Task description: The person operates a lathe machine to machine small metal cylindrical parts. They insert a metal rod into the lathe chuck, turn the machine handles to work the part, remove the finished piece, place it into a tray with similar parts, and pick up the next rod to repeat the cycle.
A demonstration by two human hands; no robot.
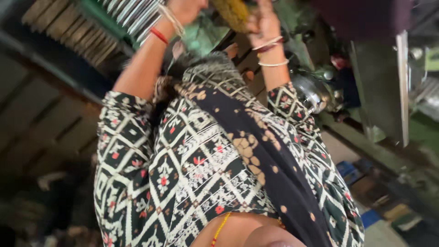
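yellow fibrous bundle (231,11) sits at the top edge between my raised hands; i judge i'm mid-handling, right hand (261,20) curled around it, left hand (185,8) cropped, grasp impossible to tell; the next move calls for a steady two-handed hold

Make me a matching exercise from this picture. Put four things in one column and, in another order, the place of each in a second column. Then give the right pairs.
Things:
1. yellow-brown bundle
2. red bangle
3. shiny steel pot
4. dark scarf with tan spots

Places:
A. across the front of the patterned garment
B. at the top edge, between the left hand and the right hand
C. to the right of the right forearm
D. on the left wrist

Pairs: 1-B, 2-D, 3-C, 4-A
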